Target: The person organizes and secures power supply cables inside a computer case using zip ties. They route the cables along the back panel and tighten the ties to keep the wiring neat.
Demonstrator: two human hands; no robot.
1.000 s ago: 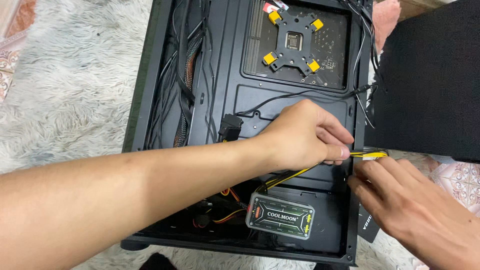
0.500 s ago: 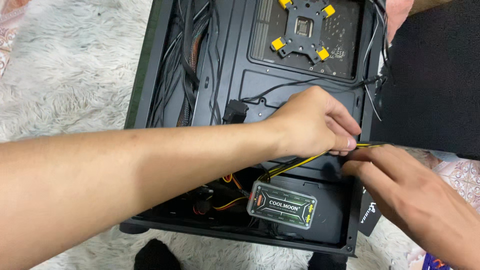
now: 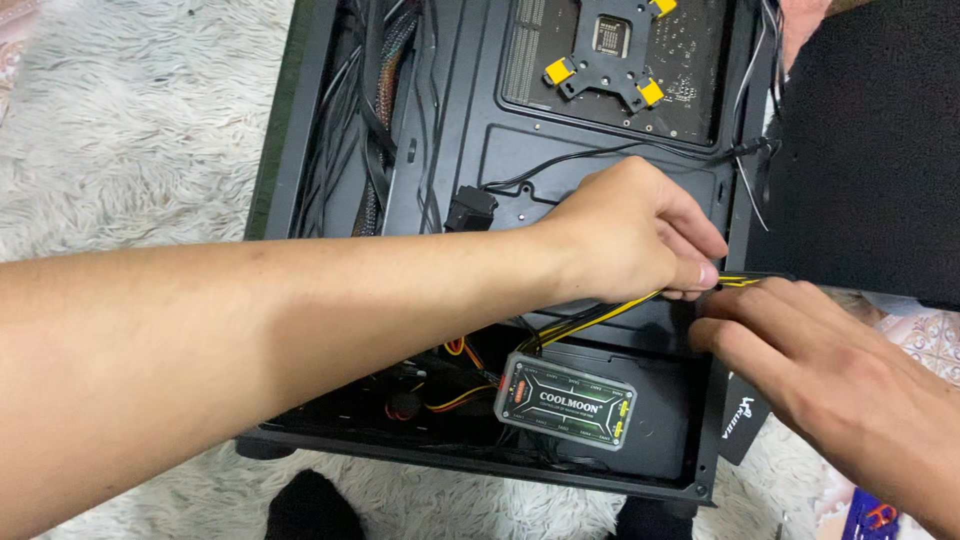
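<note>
A black computer case (image 3: 300,130) lies flat and open on a shaggy rug. My left hand (image 3: 630,235) reaches across it and pinches a bundle of yellow and black cables (image 3: 600,318) near the case's right edge. My right hand (image 3: 830,370) rests at that same edge, its fingertips touching the cable end beside the left hand's fingers. The cables run down to the left, past a small clear-fronted controller box (image 3: 565,400) in the lower bay. A black bracket with yellow tabs (image 3: 605,60) sits on the board at the top.
Black cable bundles (image 3: 370,120) run along the case's left side. A loose black connector (image 3: 470,208) lies mid-case. A black panel (image 3: 870,150) lies to the right of the case. Red and yellow wires (image 3: 450,395) lie in the lower bay. White shaggy rug (image 3: 130,140) surrounds everything.
The view has shifted so the case sits higher in frame. My left hand still pinches the yellow cables; my right hand's fingers have closed in on the cable end.
</note>
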